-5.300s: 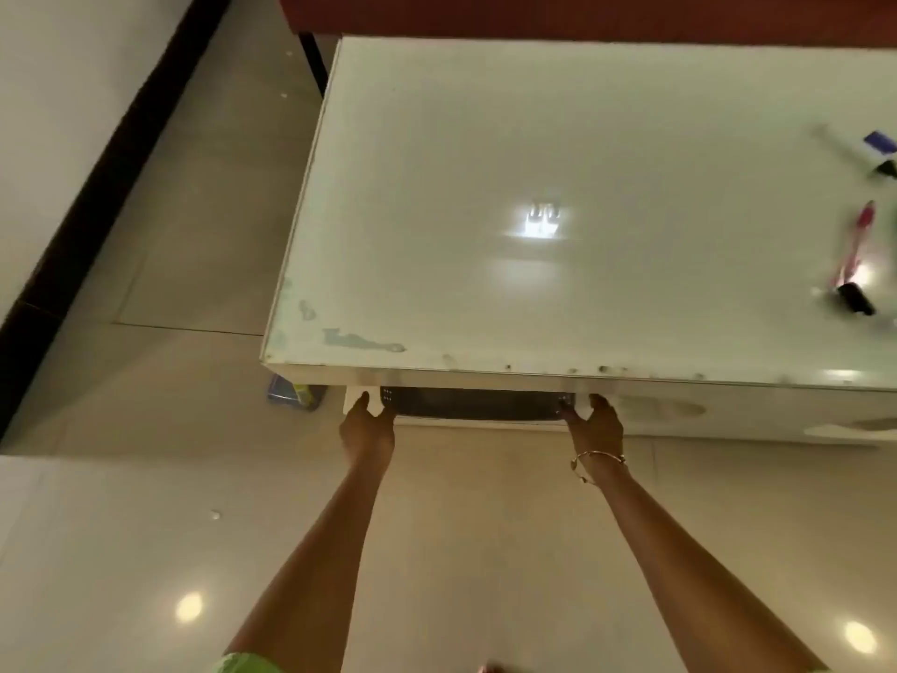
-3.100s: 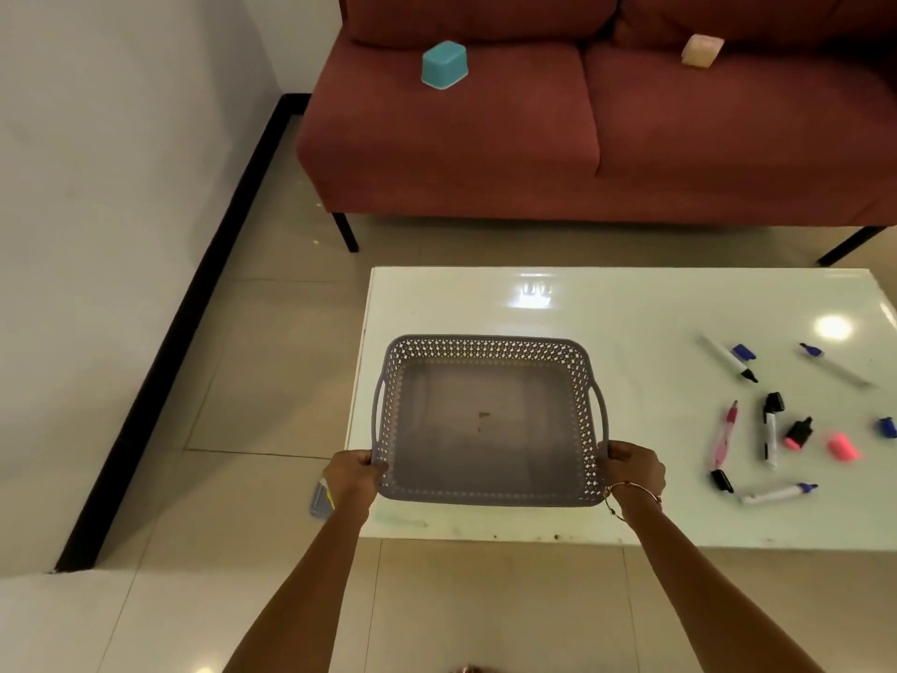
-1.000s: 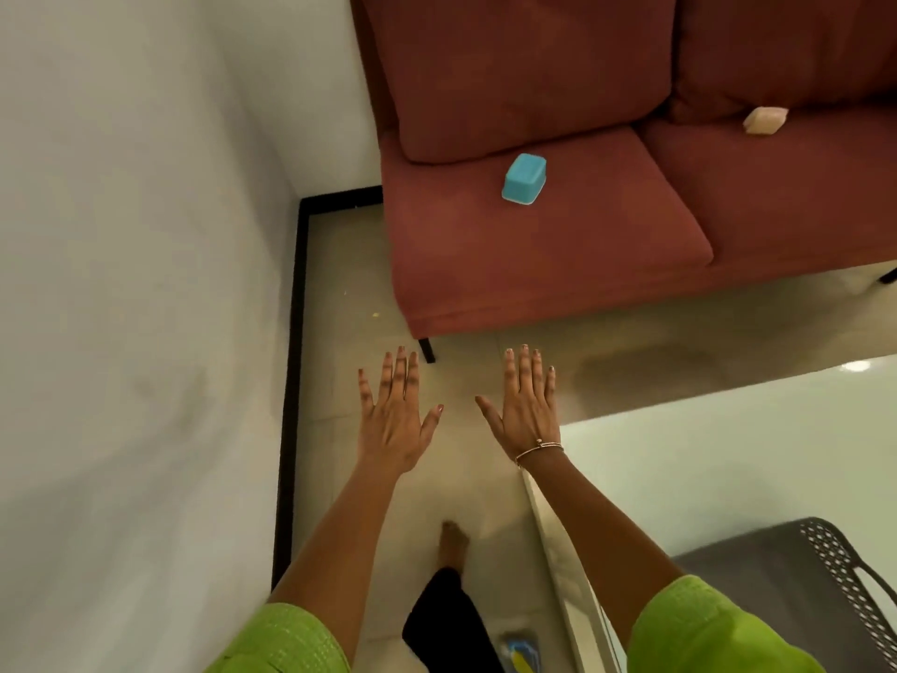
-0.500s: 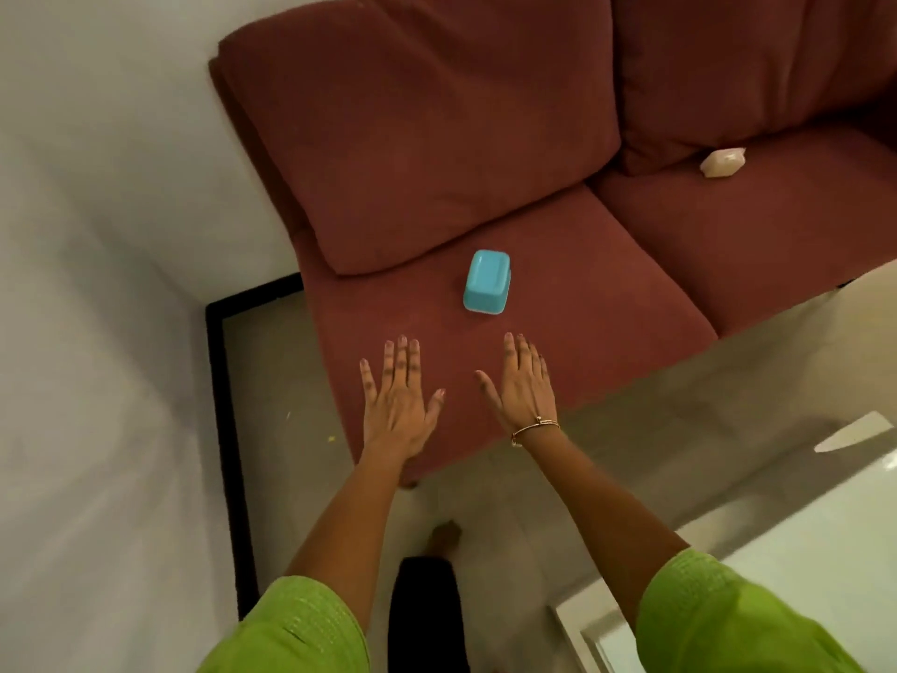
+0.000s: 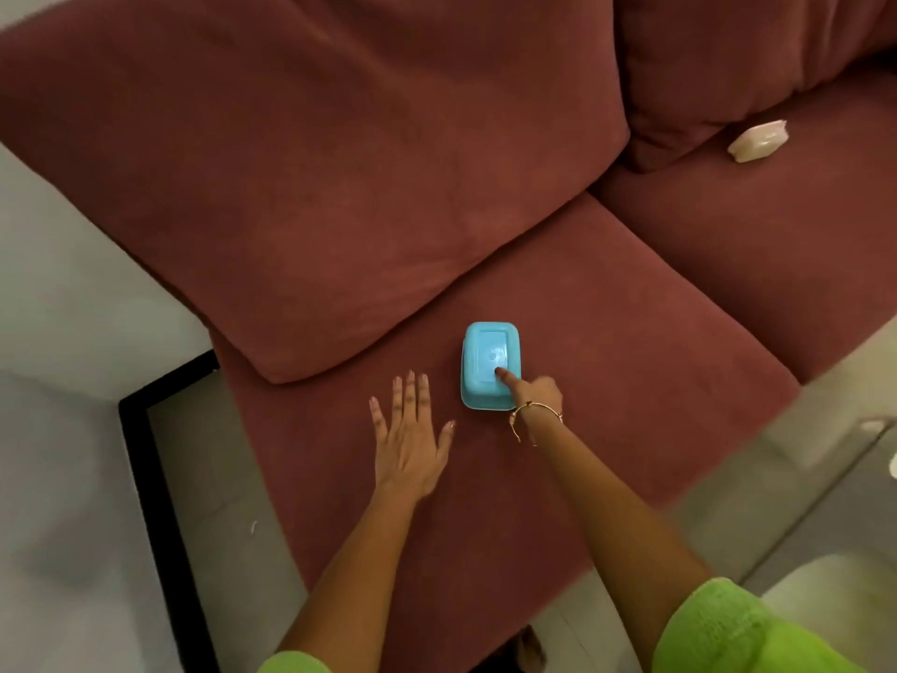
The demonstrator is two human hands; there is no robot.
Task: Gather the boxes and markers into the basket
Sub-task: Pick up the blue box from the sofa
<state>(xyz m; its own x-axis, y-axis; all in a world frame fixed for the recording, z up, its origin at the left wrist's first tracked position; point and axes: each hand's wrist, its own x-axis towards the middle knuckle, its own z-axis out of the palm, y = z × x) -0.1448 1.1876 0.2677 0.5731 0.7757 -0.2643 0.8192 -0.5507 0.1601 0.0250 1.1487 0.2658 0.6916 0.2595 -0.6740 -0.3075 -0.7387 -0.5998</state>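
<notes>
Below, near bottom edge: green sleeves, two bare forearms. Left hand (image 5: 411,439) flat, fingers spread, holds nothing, over sofa seat (image 5: 606,381) at frame centre, open cushion room around. Right hand (image 5: 533,392) just beside, index fingertip touching top of blue box (image 5: 490,361); grasp not closed. Box: turquoise plastic, rectangular, rounded corners. Farther, upper right: pale box (image 5: 757,140) on second seat. Boxes: two.

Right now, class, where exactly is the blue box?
The blue box sits on the sofa's left seat cushion, just in front of the back cushion, with the right hand reaching onto it.
</notes>
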